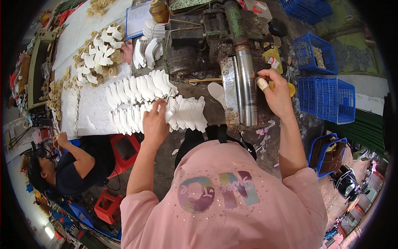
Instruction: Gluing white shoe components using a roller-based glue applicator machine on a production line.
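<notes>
My left hand (156, 126) hovers over the near row of curved white pieces (190, 114), its fingers closed on one blurred curved white piece (170, 112). A second row of the same pieces (137, 88) lies just beyond. At the right, my right hand (277, 93) is beside a shiny metal roller (247, 87) on a dark, worn machine (186, 45). Its bent fingertips come close to the roller or touch it; I cannot tell which. A tan wrap (262, 84) covers one finger, and nothing shows in that hand. Left of the roller lies a white sole-shaped piece (216, 92).
Loose white and tan pieces (97, 58) are heaped at the far left, near a clipboard (138, 20) and a brown jar (158, 11). Blue baskets (317, 54) line the right side. A co-worker (70, 166) sits at the left by red stools (108, 206).
</notes>
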A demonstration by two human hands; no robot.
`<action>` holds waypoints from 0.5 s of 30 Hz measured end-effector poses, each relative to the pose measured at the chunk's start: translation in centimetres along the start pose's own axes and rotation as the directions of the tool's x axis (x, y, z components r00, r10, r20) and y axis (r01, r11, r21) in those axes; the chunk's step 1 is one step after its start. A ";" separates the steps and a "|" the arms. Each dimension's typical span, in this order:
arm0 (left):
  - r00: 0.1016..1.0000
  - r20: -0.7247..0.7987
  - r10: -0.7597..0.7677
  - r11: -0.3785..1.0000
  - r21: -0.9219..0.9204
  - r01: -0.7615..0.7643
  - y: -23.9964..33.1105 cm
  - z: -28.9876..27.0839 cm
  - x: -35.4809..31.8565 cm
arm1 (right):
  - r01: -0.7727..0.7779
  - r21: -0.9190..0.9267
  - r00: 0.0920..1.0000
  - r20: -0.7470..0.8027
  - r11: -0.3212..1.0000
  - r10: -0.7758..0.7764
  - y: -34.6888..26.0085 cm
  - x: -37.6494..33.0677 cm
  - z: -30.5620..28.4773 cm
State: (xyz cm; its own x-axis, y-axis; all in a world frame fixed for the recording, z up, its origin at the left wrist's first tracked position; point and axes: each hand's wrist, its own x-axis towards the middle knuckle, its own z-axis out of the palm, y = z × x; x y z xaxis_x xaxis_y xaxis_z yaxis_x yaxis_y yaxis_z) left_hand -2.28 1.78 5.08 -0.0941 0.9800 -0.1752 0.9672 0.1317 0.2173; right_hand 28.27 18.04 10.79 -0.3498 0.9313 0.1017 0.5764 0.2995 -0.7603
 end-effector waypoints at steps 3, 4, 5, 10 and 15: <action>0.949 0.220 0.226 0.956 0.138 -0.260 -0.8 4.5 -2.1 | 0.004 0.008 1.000 -0.012 1.000 -0.004 -0.2 0.0 0.0; 0.928 0.270 0.258 0.947 0.122 -0.299 -0.6 5.4 -2.7 | 0.003 0.010 1.000 -0.009 1.000 -0.003 -0.2 0.0 0.0; 0.901 0.320 0.293 0.935 0.101 -0.340 0.0 5.9 -3.0 | -0.015 0.016 1.000 -0.011 1.000 0.015 -0.1 -0.1 0.0; 0.887 0.390 0.248 0.944 0.106 -0.311 0.5 5.7 -3.1 | -0.058 0.037 0.998 -0.030 0.998 0.059 -0.4 -0.1 -0.1; 0.912 0.325 0.249 0.961 -0.197 -0.192 0.2 -0.8 -1.4 | -0.039 0.210 0.995 -0.082 0.977 0.058 -1.8 -0.8 -0.7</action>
State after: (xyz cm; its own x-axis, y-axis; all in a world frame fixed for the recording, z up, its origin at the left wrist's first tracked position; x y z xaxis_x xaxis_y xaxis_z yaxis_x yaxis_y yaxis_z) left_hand -2.11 0.52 6.20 0.2315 0.8783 -0.4183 0.9013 -0.0318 0.4321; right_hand 28.06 16.93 12.54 -0.2544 0.9609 0.1097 0.4215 0.2123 -0.8816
